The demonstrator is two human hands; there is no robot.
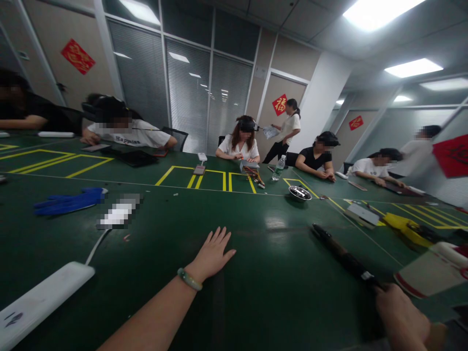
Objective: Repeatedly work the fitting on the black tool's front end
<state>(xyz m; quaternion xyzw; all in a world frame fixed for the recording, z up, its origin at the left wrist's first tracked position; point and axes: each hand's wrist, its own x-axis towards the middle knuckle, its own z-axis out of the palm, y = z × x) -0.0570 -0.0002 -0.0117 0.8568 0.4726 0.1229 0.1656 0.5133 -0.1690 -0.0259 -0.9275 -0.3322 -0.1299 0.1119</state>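
My left hand (214, 254) lies flat on the green table (270, 273) with its fingers spread and nothing in it; a pale green bangle (189, 279) sits on the wrist. My right hand (400, 314) at the lower right is closed round the near end of a long black tool (343, 256), which points away across the table towards a metal bowl (300, 193).
A white power bank (40, 302) with a cable lies at the lower left, a blue glove (69, 201) beyond it. Yellow and white devices (413, 229) lie at the right. Several people sit around the far side with a water bottle (279, 168) and boxes.
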